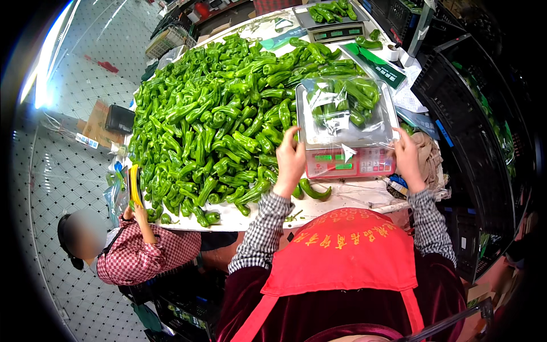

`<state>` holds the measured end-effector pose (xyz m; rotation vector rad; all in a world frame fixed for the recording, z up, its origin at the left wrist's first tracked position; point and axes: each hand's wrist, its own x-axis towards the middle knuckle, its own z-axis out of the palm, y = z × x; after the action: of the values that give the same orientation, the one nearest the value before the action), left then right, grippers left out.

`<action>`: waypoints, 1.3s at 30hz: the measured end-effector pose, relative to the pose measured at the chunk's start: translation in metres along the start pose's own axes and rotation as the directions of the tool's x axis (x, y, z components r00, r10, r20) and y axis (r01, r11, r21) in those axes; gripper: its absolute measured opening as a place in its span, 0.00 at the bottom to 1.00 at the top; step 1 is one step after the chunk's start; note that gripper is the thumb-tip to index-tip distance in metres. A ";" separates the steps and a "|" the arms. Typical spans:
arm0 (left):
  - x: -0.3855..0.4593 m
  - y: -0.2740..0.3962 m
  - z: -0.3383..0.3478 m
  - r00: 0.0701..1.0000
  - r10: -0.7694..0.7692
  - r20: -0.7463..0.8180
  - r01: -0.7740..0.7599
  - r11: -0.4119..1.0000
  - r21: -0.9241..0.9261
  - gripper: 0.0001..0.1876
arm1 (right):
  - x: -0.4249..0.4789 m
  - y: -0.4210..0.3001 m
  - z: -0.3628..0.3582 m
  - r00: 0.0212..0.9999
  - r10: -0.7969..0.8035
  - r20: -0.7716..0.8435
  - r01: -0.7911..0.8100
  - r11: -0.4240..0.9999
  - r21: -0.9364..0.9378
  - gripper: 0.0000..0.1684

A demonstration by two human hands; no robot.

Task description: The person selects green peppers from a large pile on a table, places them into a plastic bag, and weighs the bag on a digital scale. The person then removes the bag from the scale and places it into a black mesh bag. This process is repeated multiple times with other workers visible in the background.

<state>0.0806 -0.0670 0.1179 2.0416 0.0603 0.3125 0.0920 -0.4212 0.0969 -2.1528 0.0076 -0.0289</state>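
Note:
A clear plastic bag of green peppers [357, 96] lies on the metal pan of a red and white digital scale [318, 171]. My left hand [292, 160] pinches the near left corner of the bag's film. At the other side my right hand [408, 156] has its fingers closed at the film's near right corner. The film stretches between both hands over the scale's keypad and lit displays. A big heap of loose green peppers [213, 119] spreads to the left of the scale. One curved green pepper [315, 190] rests on the table by my left wrist.
A person [136, 256] at the left holds a yellow object at the table's edge. Another scale [335, 33] with peppers stands at the far side. Green printed packaging [378, 66] lies behind my scale. Black plastic crates [474, 128] stand along the right; a crumpled cloth [427, 156] lies beside my right hand.

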 end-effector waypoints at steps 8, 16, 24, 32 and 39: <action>-0.122 -0.080 -0.006 0.881 -0.211 0.424 0.016 0.908 0.419 0.28 | -0.055 -0.017 -0.039 0.998 0.000 -0.065 0.012 0.984 0.179 0.20; -0.130 -0.069 -0.007 0.824 -0.212 0.526 -0.161 0.802 0.576 0.16 | -0.043 -0.047 -0.030 0.988 -0.050 -0.143 0.082 0.970 0.228 0.12; -0.109 -0.018 -0.057 0.763 -0.309 0.568 0.600 0.666 -0.443 0.18 | -0.060 -0.087 0.015 0.960 -0.148 0.239 0.033 0.903 0.427 0.13; -0.091 0.041 -0.009 0.758 -0.037 0.651 0.645 0.189 -0.740 0.23 | -0.064 -0.126 0.074 0.777 -0.382 0.501 0.136 0.878 0.459 0.29; -0.083 -0.012 0.000 0.971 0.237 -0.004 -0.235 0.964 0.122 0.11 | -0.070 -0.097 0.042 0.821 -0.089 0.564 -0.212 0.869 0.447 0.21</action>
<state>0.0020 -0.0753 0.0911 2.1694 -0.1586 0.4866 0.0229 -0.3316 0.1534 -1.5673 -0.2521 0.6010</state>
